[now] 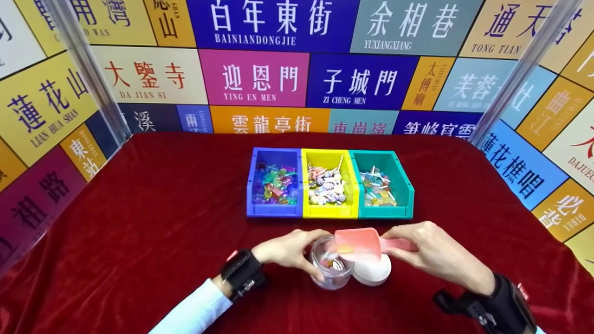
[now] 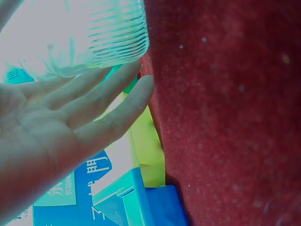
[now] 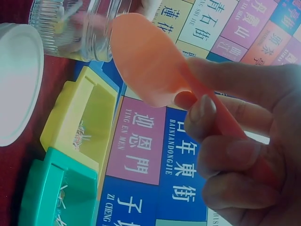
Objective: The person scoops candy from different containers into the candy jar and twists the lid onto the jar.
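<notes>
Over the mouth of the clear jar [image 1: 335, 281], the pink scoop [image 1: 362, 243] is being held tilted, part of the opening and of the white lid [image 1: 373, 274] alongside being hidden by it, while small sweets [image 1: 330, 188] are being held farther back by the blue bin [image 1: 274, 212], yellow bin [image 1: 330, 212] and green bin [image 1: 386, 212]. Jar and scoop blade are being held between the left hand [image 1: 288, 250], by which the jar is being clasped, and the right hand [image 1: 436, 250], by which the scoop's handle [image 1: 400, 244] is being gripped.
</notes>
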Tool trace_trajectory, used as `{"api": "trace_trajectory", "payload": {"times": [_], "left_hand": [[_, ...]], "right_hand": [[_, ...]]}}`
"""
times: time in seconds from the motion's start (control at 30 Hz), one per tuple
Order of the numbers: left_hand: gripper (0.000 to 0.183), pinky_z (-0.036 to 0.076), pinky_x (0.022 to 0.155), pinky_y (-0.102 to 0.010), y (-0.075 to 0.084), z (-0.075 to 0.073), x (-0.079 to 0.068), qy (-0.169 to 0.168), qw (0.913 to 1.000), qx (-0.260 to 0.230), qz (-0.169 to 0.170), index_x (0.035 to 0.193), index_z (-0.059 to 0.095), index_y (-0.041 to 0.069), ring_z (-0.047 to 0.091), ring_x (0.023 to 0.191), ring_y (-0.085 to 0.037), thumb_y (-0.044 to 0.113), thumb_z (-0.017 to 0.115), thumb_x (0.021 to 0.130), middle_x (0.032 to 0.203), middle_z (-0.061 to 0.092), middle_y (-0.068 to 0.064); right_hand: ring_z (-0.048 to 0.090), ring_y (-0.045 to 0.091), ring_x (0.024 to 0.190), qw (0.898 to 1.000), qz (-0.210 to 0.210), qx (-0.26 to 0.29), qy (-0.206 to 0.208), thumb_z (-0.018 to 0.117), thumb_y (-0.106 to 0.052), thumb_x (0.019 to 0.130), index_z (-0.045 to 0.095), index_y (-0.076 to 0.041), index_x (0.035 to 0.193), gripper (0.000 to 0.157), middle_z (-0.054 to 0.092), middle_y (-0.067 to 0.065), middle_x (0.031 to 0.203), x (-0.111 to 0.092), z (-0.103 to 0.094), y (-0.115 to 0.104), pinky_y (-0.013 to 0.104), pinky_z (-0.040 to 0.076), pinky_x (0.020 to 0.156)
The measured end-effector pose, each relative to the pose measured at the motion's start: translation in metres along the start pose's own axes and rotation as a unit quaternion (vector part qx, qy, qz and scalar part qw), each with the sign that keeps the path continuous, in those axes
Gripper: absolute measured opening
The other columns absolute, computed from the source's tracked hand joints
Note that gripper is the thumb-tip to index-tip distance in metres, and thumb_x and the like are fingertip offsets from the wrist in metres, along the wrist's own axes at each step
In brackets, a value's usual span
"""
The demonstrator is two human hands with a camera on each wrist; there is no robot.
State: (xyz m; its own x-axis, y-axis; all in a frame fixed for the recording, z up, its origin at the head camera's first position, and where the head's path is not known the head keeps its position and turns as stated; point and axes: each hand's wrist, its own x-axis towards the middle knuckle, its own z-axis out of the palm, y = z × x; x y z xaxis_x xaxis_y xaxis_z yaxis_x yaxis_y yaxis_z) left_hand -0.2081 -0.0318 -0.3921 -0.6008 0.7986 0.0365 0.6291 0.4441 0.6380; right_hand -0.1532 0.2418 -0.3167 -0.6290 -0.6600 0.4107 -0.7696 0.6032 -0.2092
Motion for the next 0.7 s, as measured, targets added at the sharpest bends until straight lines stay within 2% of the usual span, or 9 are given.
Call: {"api": "trace_trajectory", "payload": {"times": [0.37, 0.53, 0.7], "left_hand": [[0.074, 0.042, 0.086, -0.017, 0.001, -0.001, 0.0, -0.005, 1.0, -0.008, -0.001, 0.126, 0.044, 0.008, 0.055, 0.1, -0.011, 0.034, 0.077, 0.065, 0.113, 0.059, -0.005], [0.075, 0.043, 0.086, -0.019, 0.001, -0.002, 0.0, -0.01, 0.9999, -0.004, -0.007, 0.127, 0.043, 0.008, 0.055, 0.1, -0.011, 0.034, 0.077, 0.066, 0.114, 0.058, -0.005], [0.074, 0.043, 0.082, -0.016, 0.001, -0.003, 0.0, -0.016, 0.9999, 0.0, -0.005, 0.128, 0.043, 0.008, 0.054, 0.096, -0.009, 0.034, 0.076, 0.067, 0.113, 0.058, -0.004]], "right_hand": [[0.055, 0.0, 0.065, 1.0, -0.003, -0.002, 0.007, 0.07, -0.021, 0.076, 0.068, -0.016, 0.083, 0.009, 0.064, -0.012, 0.077, -0.002, 0.0, 0.001, 0.009, 0.042, 0.06], [0.051, -0.001, 0.064, 1.0, 0.015, 0.006, -0.001, 0.068, -0.022, 0.078, 0.067, -0.018, 0.084, 0.007, 0.063, -0.013, 0.076, -0.003, 0.001, 0.004, 0.008, 0.039, 0.057], [0.049, -0.001, 0.064, 0.998, 0.044, 0.04, -0.024, 0.065, -0.023, 0.08, 0.066, -0.019, 0.086, 0.007, 0.061, -0.015, 0.077, -0.005, 0.003, 0.012, 0.01, 0.038, 0.055]]}}
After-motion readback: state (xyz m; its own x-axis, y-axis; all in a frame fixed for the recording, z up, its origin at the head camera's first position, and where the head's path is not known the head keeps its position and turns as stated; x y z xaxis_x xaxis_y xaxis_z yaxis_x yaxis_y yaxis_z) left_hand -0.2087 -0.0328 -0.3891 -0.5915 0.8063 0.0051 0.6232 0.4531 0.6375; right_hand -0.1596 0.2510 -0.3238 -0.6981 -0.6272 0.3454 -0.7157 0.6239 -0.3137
